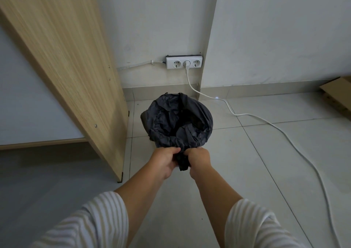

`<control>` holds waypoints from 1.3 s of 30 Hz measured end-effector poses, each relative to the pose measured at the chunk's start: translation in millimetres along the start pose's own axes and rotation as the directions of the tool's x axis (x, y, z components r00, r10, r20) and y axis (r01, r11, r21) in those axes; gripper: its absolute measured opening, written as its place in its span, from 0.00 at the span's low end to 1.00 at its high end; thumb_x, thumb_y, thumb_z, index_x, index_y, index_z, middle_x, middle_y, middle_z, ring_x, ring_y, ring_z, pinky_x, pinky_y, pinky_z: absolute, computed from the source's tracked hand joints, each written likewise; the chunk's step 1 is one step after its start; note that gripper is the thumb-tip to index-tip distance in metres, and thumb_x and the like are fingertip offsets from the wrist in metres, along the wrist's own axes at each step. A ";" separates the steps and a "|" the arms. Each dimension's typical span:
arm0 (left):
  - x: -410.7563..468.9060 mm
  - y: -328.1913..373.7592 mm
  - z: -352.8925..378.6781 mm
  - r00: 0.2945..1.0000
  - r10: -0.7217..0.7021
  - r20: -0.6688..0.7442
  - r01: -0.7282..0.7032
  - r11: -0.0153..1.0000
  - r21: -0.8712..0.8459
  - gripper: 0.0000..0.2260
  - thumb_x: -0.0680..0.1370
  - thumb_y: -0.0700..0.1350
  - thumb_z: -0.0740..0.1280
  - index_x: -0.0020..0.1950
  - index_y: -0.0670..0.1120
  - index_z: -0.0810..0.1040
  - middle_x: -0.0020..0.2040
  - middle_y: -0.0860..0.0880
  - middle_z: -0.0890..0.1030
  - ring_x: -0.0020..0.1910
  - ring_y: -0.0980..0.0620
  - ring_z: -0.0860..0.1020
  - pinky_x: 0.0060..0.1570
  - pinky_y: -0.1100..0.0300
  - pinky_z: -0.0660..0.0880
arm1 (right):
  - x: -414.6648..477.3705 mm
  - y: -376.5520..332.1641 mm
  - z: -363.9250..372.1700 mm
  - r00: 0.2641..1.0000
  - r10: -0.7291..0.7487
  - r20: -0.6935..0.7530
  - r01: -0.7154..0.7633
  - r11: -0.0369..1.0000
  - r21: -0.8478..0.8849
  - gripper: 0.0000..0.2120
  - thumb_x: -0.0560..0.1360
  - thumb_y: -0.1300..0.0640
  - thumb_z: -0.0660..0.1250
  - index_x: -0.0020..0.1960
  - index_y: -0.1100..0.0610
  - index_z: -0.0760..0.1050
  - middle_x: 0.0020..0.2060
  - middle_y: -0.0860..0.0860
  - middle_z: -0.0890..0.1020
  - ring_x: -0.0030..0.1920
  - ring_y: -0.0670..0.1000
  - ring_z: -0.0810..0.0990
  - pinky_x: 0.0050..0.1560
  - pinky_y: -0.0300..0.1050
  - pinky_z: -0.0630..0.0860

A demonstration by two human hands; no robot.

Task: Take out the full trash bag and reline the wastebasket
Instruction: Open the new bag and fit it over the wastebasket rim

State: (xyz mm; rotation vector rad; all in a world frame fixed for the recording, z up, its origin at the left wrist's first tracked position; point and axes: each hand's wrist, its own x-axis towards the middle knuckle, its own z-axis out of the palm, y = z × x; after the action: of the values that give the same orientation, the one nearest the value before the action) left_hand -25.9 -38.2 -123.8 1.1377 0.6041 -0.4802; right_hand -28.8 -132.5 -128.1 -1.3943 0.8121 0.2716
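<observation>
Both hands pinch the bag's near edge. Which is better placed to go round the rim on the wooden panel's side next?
Probably the left hand: it grips the bag on the side toward the wooden panel, so it need not cross the right hand, which grips beside it.

crinkled matt plastic trash bag (176, 122), wood-grain panel (62, 57)

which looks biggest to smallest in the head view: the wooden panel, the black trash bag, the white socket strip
1. wooden panel, largest though cropped by the frame
2. black trash bag
3. white socket strip, farthest away, so its rank is by look only
</observation>
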 end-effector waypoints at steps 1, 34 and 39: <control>1.8 0.2 -1.1 1.000 -0.006 -0.026 0.007 1.000 0.021 0.14 0.78 0.33 0.62 0.64 0.33 0.72 0.60 0.37 0.78 0.51 0.42 0.77 0.50 0.50 0.74 | -0.4 1.4 0.0 1.000 -0.020 0.000 0.020 0.999 0.025 0.11 0.74 0.70 0.63 0.55 0.62 0.70 0.42 0.58 0.76 0.37 0.53 0.75 0.33 0.41 0.75; 10.5 -5.4 -9.3 0.977 -0.214 0.006 0.213 0.976 0.047 0.07 0.82 0.39 0.58 0.52 0.38 0.74 0.45 0.41 0.78 0.38 0.46 0.74 0.34 0.61 0.67 | -13.7 11.8 4.1 0.992 0.091 0.087 -0.113 0.950 0.292 0.08 0.76 0.70 0.57 0.53 0.65 0.71 0.46 0.62 0.76 0.39 0.58 0.76 0.33 0.47 0.75; 13.5 -6.8 -3.7 0.989 -0.127 -0.081 0.134 0.988 0.079 0.14 0.78 0.35 0.65 0.63 0.34 0.72 0.57 0.36 0.78 0.52 0.40 0.77 0.51 0.50 0.76 | -7.3 12.8 3.3 0.992 -0.126 -0.027 0.110 0.936 -0.336 0.08 0.77 0.63 0.61 0.55 0.62 0.72 0.50 0.60 0.77 0.47 0.57 0.78 0.48 0.51 0.78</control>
State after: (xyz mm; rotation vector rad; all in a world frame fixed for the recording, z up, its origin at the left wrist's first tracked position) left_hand -21.0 -37.7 -138.5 1.2050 0.7338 -0.5809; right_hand -40.7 -124.8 -133.2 -1.7681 0.7407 0.2927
